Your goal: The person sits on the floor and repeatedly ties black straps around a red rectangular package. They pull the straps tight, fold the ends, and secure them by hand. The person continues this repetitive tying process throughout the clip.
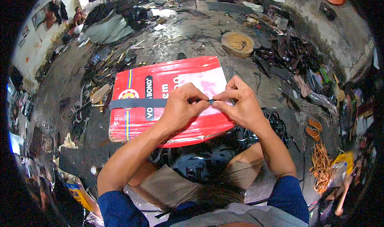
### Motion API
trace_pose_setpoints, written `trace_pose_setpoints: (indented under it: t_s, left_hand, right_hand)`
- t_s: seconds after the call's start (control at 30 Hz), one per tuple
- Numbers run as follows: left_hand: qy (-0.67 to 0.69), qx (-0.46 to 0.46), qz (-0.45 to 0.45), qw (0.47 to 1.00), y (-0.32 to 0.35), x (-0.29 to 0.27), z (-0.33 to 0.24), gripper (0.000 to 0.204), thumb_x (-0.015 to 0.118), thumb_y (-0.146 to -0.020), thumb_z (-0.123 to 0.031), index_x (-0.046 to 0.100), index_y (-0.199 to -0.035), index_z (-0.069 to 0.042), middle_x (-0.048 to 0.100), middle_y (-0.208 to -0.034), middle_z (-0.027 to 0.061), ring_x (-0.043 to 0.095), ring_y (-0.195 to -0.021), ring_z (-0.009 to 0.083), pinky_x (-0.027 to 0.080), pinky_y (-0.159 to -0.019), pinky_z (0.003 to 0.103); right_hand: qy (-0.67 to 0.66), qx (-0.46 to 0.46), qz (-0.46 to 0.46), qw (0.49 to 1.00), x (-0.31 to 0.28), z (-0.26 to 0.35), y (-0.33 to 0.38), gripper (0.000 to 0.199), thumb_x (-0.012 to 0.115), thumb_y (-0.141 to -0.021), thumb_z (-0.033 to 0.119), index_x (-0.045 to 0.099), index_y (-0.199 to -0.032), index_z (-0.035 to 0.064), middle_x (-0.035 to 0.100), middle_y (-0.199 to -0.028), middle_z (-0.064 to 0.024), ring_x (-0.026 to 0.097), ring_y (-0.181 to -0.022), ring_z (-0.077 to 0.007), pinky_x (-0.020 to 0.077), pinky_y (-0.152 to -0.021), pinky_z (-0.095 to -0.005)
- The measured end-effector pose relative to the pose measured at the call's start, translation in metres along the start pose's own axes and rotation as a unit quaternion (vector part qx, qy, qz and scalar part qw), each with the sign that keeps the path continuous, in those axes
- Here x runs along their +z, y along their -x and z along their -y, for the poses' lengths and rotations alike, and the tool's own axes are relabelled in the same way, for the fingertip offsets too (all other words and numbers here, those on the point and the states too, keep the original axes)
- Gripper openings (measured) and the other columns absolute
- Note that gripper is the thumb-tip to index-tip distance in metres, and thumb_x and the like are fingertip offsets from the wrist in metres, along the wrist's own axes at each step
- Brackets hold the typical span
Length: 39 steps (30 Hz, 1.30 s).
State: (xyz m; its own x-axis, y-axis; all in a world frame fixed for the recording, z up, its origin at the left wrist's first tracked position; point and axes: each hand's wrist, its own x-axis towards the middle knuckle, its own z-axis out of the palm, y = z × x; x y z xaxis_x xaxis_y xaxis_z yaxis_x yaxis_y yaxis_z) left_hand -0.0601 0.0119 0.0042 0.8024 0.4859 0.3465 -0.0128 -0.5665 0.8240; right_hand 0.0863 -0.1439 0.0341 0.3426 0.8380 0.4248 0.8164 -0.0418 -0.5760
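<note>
In front of me, a red box (188,137) wrapped in shiny clear film lies at knee height, with a pale pinkish sheet (204,81) on its top right part. A flat dark grey strap (138,103) runs across the box from its left edge and disappears under my left hand (180,105). Over the box's right half, my left hand and my right hand (243,101) meet fingertip to fingertip, both closed in a pinch. Between them shows a short black strip (211,101). Whether it joins the grey strap is hidden by my left fingers.
Black strips (276,127) lie tangled right of the box. Further right are orange-brown sandals (314,129) and a heap of tan strips (321,167). A round wooden block (238,44) stands beyond the box; dark scraps (280,55) lie by the right wall.
</note>
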Motion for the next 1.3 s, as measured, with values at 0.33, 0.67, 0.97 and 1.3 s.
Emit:
trace_pose_setpoints:
  t_s: [0.33,0.67,0.97,1.3]
  left_hand:
    - [-0.034,0.005,-0.013,0.999,-0.001,0.003,0.002,0.007,0.074,-0.081,-0.009,0.075,-0.081,-0.002,0.067,-0.078,0.0079,0.063,-0.073,0.0181,0.05,-0.068,0.034]
    - [-0.159,0.168,0.076,0.97,-0.023,-0.006,-0.006,0.012,0.071,-0.08,-0.011,0.072,-0.077,0.001,0.066,-0.074,0.0125,0.065,-0.067,0.0202,0.051,-0.062,0.035]
    - [-0.033,0.146,0.002,0.989,-0.029,0.029,-0.004,0.009,0.074,-0.081,-0.008,0.074,-0.082,0.001,0.067,-0.077,0.0098,0.066,-0.066,0.0186,0.053,-0.062,0.032]
    - [0.02,0.122,-0.011,0.992,-0.034,0.04,-0.006,0.005,0.074,-0.081,-0.005,0.076,-0.082,0.0,0.069,-0.077,0.0075,0.066,-0.069,0.0129,0.053,-0.063,0.028]
  right_hand:
    - [-0.076,0.091,-0.075,0.99,0.025,-0.014,-0.003,0.028,0.082,-0.073,0.016,0.06,-0.086,0.005,0.051,-0.086,-0.009,0.054,-0.08,-0.0214,0.0454,-0.071,-0.0374]
    - [-0.214,0.19,-0.077,0.955,0.029,-0.02,-0.004,0.036,0.083,-0.076,0.017,0.057,-0.1,0.0093,0.06,-0.077,0.0001,0.054,-0.068,-0.0086,0.0429,-0.058,-0.0277]
    - [-0.21,0.137,-0.123,0.96,0.035,-0.043,0.008,0.036,0.07,-0.096,0.036,0.058,-0.078,0.0078,0.056,-0.071,-0.0008,0.05,-0.065,-0.0112,0.0427,-0.058,-0.0319]
    - [-0.622,0.313,-0.025,0.717,0.028,-0.048,0.022,0.038,0.06,-0.099,0.053,0.056,-0.093,0.0162,0.054,-0.075,0.005,0.043,-0.052,-0.0036,0.024,-0.039,-0.0198]
